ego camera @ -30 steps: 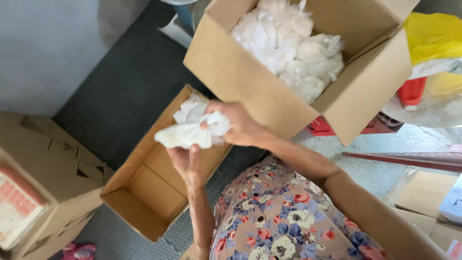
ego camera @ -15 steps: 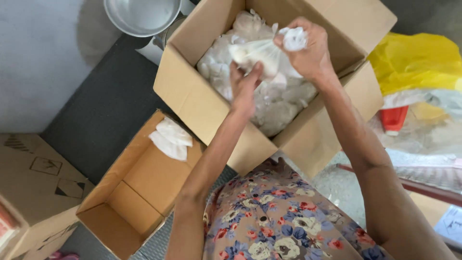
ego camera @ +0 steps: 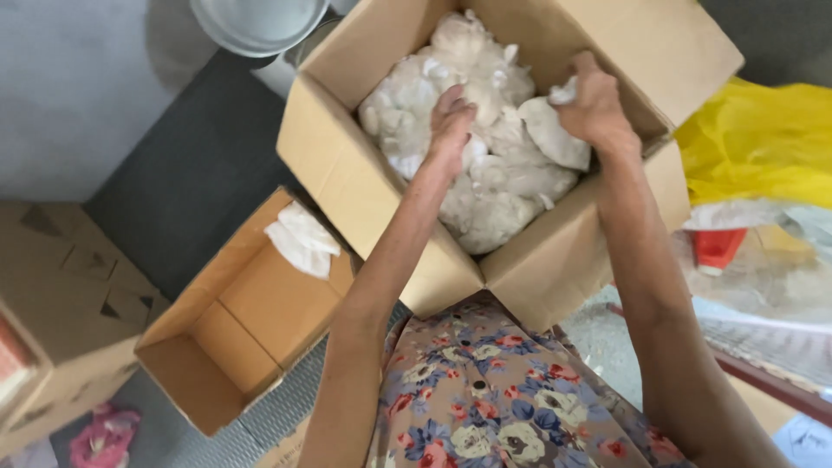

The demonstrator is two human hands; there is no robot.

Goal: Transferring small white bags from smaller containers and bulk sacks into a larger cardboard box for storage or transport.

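A large open cardboard box [ego camera: 373,199] rests against my lap, filled with several crumpled white cloth pieces [ego camera: 485,199]. My left hand [ego camera: 450,121] reaches into the pile, its fingers pressed down among the white pieces. My right hand [ego camera: 596,108] is at the box's right side, closed on a white cloth piece [ego camera: 555,134] lifted slightly off the pile. To the left and lower stands a smaller open cardboard box [ego camera: 217,347] with one white cloth piece [ego camera: 302,240] lying in its far corner.
A round metal basin [ego camera: 256,22] sits beyond the big box. A closed cardboard carton [ego camera: 61,312] stands at the left. A yellow plastic bag [ego camera: 763,143], a red item [ego camera: 718,247] and clear plastic sheets lie at the right. Dark mat under the boxes.
A second ago both hands held a white piece over the smaller box; it now lies there. Both hands have moved into the big box, and the right one has gripped another piece.
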